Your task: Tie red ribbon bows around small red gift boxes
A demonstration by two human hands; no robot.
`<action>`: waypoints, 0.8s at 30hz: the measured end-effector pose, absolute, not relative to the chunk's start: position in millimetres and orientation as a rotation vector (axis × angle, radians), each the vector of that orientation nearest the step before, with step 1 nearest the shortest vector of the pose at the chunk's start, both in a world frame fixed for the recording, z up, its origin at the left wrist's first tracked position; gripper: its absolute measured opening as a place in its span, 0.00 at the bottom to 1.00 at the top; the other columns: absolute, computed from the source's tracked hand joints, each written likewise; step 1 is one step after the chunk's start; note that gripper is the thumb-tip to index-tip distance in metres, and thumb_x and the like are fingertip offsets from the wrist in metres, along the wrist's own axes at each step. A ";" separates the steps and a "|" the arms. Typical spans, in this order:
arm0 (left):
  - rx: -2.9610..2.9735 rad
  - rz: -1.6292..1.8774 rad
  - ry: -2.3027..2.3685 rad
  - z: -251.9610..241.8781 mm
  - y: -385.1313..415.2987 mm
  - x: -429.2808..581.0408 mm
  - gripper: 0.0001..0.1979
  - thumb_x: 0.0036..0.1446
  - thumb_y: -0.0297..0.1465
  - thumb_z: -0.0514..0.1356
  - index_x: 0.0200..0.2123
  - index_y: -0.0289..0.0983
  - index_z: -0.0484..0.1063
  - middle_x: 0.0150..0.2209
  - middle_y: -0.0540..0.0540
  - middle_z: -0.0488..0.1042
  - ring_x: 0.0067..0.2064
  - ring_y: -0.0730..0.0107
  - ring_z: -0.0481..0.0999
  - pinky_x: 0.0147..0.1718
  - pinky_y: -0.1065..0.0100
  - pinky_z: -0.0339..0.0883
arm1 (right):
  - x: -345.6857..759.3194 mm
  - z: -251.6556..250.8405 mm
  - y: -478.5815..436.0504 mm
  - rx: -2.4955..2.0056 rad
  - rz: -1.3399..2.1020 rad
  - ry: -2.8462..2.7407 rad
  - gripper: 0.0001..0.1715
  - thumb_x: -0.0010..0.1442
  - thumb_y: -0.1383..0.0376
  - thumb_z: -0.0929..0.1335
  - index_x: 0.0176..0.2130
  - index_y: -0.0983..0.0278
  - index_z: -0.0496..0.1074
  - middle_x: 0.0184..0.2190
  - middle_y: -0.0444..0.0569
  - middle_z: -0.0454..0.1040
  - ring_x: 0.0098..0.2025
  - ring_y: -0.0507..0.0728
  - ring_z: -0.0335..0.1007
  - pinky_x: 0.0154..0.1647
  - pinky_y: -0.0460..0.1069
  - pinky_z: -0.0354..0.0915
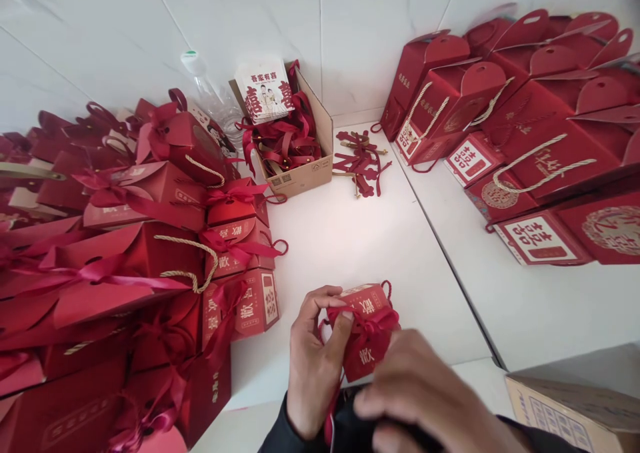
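At the frame's lower centre, the left hand (316, 356) grips a red box (361, 361), thumb beside its ribbon bow (373, 326) — steady, light pressure should best keep the loops even — while the blurred right hand (423, 387) half-curls, any hold impossible to tell.

1. Gift boxes (165, 249) sit on the table's (345, 246) left.
2. More gift boxes (530, 136) stand on the right.
3. At the back, between them, a carton (303, 181) holds ribbons (287, 141) and cards (265, 89).
4. A bottle (207, 96) is left of it.
5. In front, one small box (367, 355) is in the left hand (317, 349).
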State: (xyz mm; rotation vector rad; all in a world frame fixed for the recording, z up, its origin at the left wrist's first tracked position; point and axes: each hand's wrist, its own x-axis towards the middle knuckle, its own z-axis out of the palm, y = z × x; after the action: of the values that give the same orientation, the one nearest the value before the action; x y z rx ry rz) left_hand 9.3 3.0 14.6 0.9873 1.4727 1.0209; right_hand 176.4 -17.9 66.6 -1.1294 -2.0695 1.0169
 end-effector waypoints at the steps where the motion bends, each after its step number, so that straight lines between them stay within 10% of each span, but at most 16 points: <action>1: 1.002 1.019 1.477 14.3 1.6 9.8 0.06 0.62 0.36 0.63 0.38 0.40 0.76 0.51 0.42 0.79 0.55 0.58 0.78 0.50 0.62 0.70 | 182.5 65.0 -15.4 -1.258 0.973 -2.007 0.10 0.74 0.61 0.66 0.54 0.53 0.70 0.43 0.46 0.78 0.46 0.56 0.76 0.46 0.48 0.73; 5: 1.038 1.031 1.458 14.6 -6.2 10.6 0.07 0.66 0.38 0.61 0.43 0.42 0.73 0.51 0.43 0.78 0.56 0.60 0.77 0.52 0.64 0.70 | 200.6 50.1 -6.8 -1.665 0.791 -1.914 0.20 0.73 0.57 0.65 0.63 0.51 0.64 0.53 0.50 0.75 0.53 0.59 0.74 0.45 0.52 0.74; 14: 1.313 0.980 1.440 12.4 -17.1 12.3 0.19 0.68 0.31 0.59 0.61 0.46 0.63 0.59 0.45 0.72 0.63 0.63 0.72 0.62 0.61 0.64 | 194.9 45.8 -11.1 -1.522 0.647 -2.120 0.02 0.71 0.64 0.67 0.43 0.56 0.68 0.40 0.47 0.73 0.42 0.60 0.72 0.44 0.57 0.70; 24: 1.250 0.957 1.475 14.3 -15.1 16.2 0.17 0.67 0.36 0.61 0.58 0.44 0.66 0.57 0.43 0.76 0.56 0.60 0.78 0.44 0.65 0.73 | 231.0 52.6 -14.0 -1.550 0.814 -2.112 0.06 0.68 0.67 0.66 0.38 0.55 0.68 0.34 0.44 0.73 0.35 0.57 0.74 0.37 0.53 0.73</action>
State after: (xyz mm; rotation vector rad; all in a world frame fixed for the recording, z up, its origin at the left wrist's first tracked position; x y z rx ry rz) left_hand 16.2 -15.1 14.3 1.2502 1.4749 0.9567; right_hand 231.0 -14.0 52.6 -1.5505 -2.1117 0.8137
